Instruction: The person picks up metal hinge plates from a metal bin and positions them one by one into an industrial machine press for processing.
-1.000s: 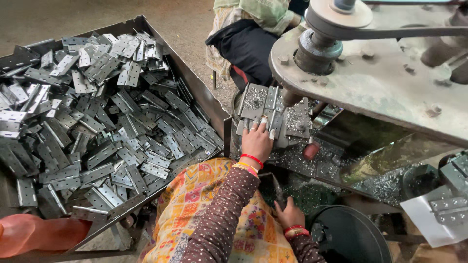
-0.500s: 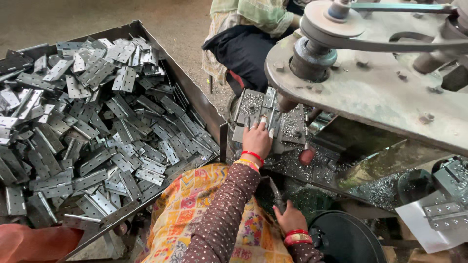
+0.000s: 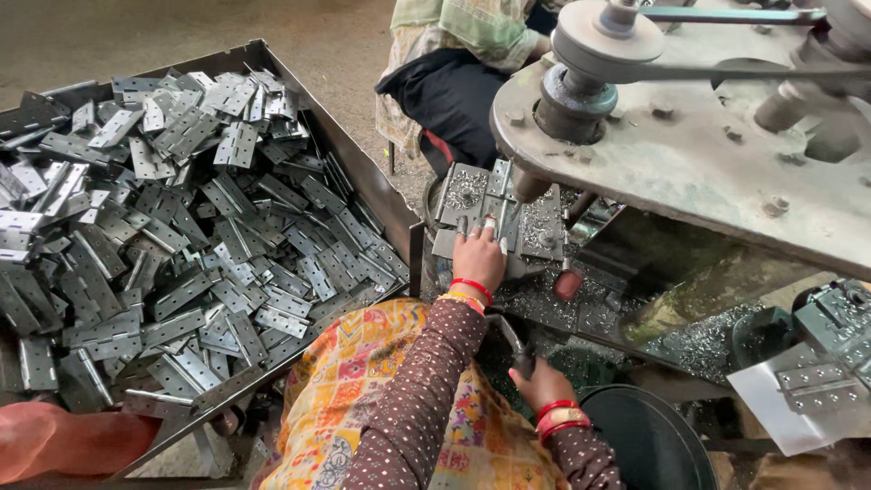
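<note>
The left hand [image 3: 479, 257] lies flat, fingers spread and pressed down on a metal hinge [image 3: 494, 204] that sits on the machine's work plate [image 3: 544, 227], right under the drill spindle [image 3: 529, 186]. The right hand [image 3: 542, 381] is lower and nearer the body, closed around a dark lever handle [image 3: 519, 349] beside a round black bin [image 3: 649, 436].

To do this step well, I judge that 3 things matter:

1. Keep the hinge flat and square against the plate. The left fingertips press near the edge of the hinge, close to the spindle (closer than looks comfortable), so they should sit well to the side of the spot where the tool comes down.
2. Pull the lever with a smooth, even force. A jerk could shift the hinge or snag the tool.
3. Brush the metal shavings [image 3: 581, 304] away from the seat. Chips lie thick around the plate, and 1 chip under the hinge would tilt it.

The big tray [image 3: 363, 172] on the left is heaped with loose hinges [image 3: 181, 227] and stands within reach of the left hand, just beside the knee. A belt pulley [image 3: 599, 41] turns above on the grey machine head [image 3: 708, 154], so sleeves and bangles should stay low. Another person [image 3: 454, 73] sits across the machine, apart from this work. More hinges [image 3: 817, 377] rest on a sheet at the right.
</note>
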